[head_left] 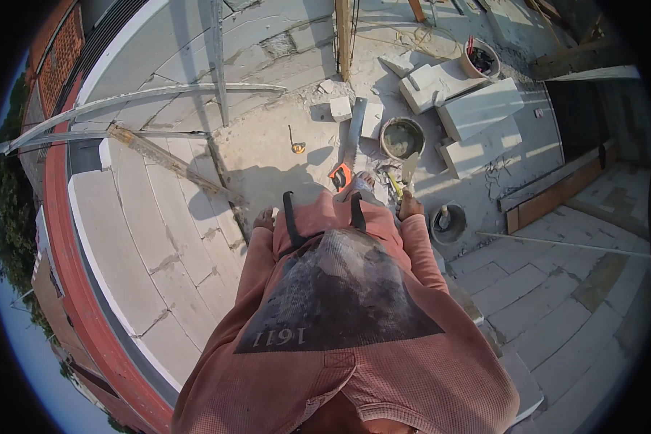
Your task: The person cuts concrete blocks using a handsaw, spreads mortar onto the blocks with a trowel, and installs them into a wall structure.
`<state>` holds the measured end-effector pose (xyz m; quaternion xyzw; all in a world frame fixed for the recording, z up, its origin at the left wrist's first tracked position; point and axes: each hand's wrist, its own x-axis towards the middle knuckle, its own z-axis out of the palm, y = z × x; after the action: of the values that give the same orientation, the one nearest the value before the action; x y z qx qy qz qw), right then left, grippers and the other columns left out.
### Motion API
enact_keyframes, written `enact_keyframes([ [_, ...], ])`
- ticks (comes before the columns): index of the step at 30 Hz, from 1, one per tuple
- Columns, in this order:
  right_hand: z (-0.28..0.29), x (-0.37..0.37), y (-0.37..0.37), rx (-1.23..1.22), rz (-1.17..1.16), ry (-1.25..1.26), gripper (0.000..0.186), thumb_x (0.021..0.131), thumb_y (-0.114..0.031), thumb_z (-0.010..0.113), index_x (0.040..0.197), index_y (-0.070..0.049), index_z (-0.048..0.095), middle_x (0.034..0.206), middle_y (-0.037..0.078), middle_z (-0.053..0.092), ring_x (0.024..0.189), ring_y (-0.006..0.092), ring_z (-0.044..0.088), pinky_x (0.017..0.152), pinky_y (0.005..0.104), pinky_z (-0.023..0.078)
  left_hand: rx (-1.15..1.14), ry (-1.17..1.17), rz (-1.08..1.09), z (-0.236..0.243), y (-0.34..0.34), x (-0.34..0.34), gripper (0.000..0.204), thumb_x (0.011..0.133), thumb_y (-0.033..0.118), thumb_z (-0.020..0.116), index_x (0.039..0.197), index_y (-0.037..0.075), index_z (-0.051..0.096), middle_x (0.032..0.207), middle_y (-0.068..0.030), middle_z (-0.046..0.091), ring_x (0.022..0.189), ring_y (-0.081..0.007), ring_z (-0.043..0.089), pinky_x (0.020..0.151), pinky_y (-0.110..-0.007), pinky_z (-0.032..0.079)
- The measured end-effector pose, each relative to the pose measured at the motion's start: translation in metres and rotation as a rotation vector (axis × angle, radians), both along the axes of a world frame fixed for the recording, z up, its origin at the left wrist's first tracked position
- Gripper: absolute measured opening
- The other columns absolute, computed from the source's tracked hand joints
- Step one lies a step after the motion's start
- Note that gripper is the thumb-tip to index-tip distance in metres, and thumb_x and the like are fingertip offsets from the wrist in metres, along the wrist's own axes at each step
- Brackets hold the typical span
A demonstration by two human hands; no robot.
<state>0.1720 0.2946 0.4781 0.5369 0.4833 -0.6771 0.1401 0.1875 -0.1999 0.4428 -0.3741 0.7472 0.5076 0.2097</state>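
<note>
My left hand [265, 219] is beside my left thigh, near the edge of the pale block wall [188, 246]. Its fingers look loosely apart, and nothing shows in them. Low at my right side, my right hand [411, 205] is closed around the handle end of what looks like a trowel [410, 168], its grey blade pointing away from me. Just left of that hand lies a yellow-green tool [394, 186], its kind unclear. A hand saw [354, 134] with an orange handle lies ahead of my feet. Beyond the trowel stands a round bucket of grey mortar [402, 139].
A tape measure [298, 148] lies on the floor at left. Large white blocks [479, 110] are stacked at right, by a pale bucket of tools [481, 58]. A dark bucket [448, 223] stands right of my hand. A wooden brace [173, 163] slants across at left.
</note>
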Motion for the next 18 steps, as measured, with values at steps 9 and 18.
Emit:
enact_keyframes([
  [9,-0.022,-0.022,0.048,-0.116,-0.072,-0.078,0.037,0.097,-0.045,0.059,0.09,-0.008,0.056,0.069,0.006,0.051,0.054,0.019,0.051,0.046,0.0341,0.04,-0.259,-0.305,-0.519,-0.06,-0.018,0.077,0.066,0.098,0.061,0.043,0.126,0.005,0.062,0.112,-0.0099,0.071,0.097,-0.0225,0.064,0.077,-0.041,0.054],
  [18,-0.013,-0.022,0.034,-0.173,-0.116,-0.042,0.037,0.091,-0.041,0.065,0.095,-0.005,0.056,0.068,0.008,0.055,0.052,0.0215,0.052,0.047,0.0378,0.042,-0.155,-0.336,-0.408,-0.047,-0.006,0.046,0.065,0.099,0.06,0.045,0.129,0.004,0.061,0.116,-0.0091,0.07,0.105,-0.0241,0.064,0.084,-0.041,0.054],
])
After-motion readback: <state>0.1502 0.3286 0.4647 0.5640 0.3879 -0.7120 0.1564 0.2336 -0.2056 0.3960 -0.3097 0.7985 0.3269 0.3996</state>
